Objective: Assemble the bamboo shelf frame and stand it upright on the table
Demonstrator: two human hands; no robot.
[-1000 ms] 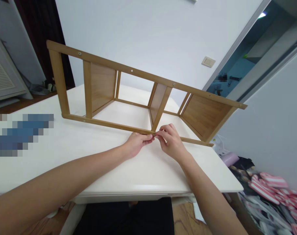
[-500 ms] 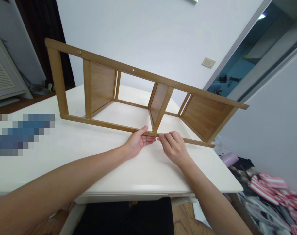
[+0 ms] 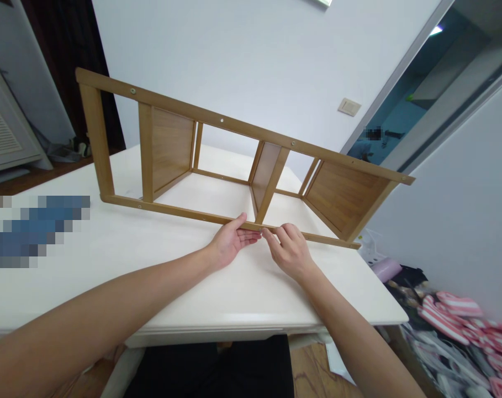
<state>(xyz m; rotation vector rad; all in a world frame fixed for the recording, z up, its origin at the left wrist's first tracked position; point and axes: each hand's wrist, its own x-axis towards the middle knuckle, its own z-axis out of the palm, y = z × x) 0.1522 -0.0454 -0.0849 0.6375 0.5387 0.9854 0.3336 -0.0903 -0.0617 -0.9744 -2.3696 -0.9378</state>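
Note:
A wooden shelf rack (image 3: 184, 212) lies on its side on a white table (image 3: 201, 293), its lower rail towards me. My left hand (image 3: 226, 246) holds that rail near the middle cross-piece, thumb on the upper side and fingers stretched out beneath. Close beside its fingertips, my right hand (image 3: 290, 251) is closed, with thumb and index finger pinching a small metal screw at the rail. The fingertips mostly cover the screw. Both rails of the rack have several small holes or screw heads along them.
A white wall with a light switch (image 3: 349, 106) stands behind the table. Clothes (image 3: 453, 318) are piled on the right, beyond the table edge. On the left is a white louvred cabinet (image 3: 6, 127). A blurred-out blue patch covers the table's left side.
My right hand's fingers have shifted slightly at the screw, the index finger now further forward and covering it. My left hand stays on the rail. The whole view has moved a little.

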